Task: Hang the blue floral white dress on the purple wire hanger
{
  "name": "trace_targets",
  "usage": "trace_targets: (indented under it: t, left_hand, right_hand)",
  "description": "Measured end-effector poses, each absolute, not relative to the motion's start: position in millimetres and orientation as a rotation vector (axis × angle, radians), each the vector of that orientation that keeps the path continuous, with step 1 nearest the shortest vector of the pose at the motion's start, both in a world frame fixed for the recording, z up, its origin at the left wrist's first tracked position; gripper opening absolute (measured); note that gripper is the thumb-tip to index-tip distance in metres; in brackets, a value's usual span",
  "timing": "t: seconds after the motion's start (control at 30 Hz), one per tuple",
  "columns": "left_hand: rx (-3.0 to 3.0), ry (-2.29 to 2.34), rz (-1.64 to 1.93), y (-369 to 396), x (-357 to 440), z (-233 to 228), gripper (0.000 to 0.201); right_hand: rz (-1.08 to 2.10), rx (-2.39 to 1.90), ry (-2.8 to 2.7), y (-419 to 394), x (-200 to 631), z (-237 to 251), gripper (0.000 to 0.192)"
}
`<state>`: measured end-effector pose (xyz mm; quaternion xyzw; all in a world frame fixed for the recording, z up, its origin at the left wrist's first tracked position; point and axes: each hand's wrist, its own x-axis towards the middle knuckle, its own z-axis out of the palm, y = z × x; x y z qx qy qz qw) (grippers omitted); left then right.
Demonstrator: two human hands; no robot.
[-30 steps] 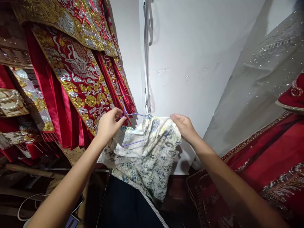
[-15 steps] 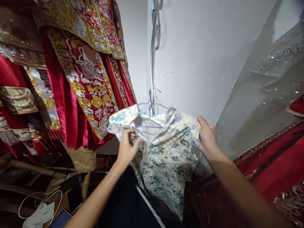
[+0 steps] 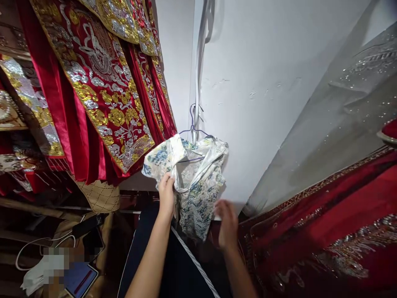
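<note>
A short floral blouse [image 3: 198, 215], white with blue and yellow print, hangs by its shoulders on a thin purple wire hanger [image 3: 192, 124]. My left hand [image 3: 166, 194] is closed on the edge of the blouse's neckline, left of its front. Beside the lower right side of the blouse is my right hand [image 3: 228, 223], blurred by motion, its fingers loosely apart and nothing seen in them. Whether its fingertips touch the cloth is unclear. The hanger's hook is at a white strap [image 3: 198, 66] running down the wall.
Red garments with gold and silver embroidery [image 3: 114, 111] hang at left. At right are a sheer beaded cloth [image 3: 350, 103] and red beaded fabric [image 3: 341, 215]. A phone [image 3: 81, 279] and white cable [image 3: 27, 248] lie at lower left. Behind is a white wall [image 3: 260, 74].
My right hand has let go of the blouse's right sleeve and moved down and left. The spread sleeve has dropped inward. My left hand still grips the neckline area.
</note>
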<state>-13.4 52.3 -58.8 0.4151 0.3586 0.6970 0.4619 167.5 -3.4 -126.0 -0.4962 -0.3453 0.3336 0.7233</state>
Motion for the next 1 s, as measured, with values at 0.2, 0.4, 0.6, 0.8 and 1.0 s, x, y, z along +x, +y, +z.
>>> trace_targets:
  t: [0.2, 0.4, 0.6, 0.8, 1.0]
  left_hand:
    - [1.075, 0.890, 1.645, 11.0, -9.9, -49.3, 0.016]
    - [1.329, 0.863, 1.504, -7.9, -18.1, -33.9, 0.016]
    - [1.564, 0.983, 1.351, -13.0, -11.8, -82.7, 0.052]
    - [1.499, 1.082, 1.418, -15.8, 7.7, -116.5, 0.018]
    - [1.545, 1.109, 1.428, -15.8, 4.2, -115.6, 0.019]
  right_hand:
    - [1.292, -1.066, -1.116, 2.9, 122.9, -119.4, 0.050]
    - [1.066, -1.305, -1.309, 41.2, 122.6, -94.8, 0.045]
    - [1.063, -1.242, -1.235, 8.3, 120.5, -123.2, 0.043]
    - [1.104, -1.161, -1.305, -13.5, 113.3, -106.5, 0.047]
    - [1.441, -1.021, -1.324, -17.4, 126.7, -90.2, 0.045]
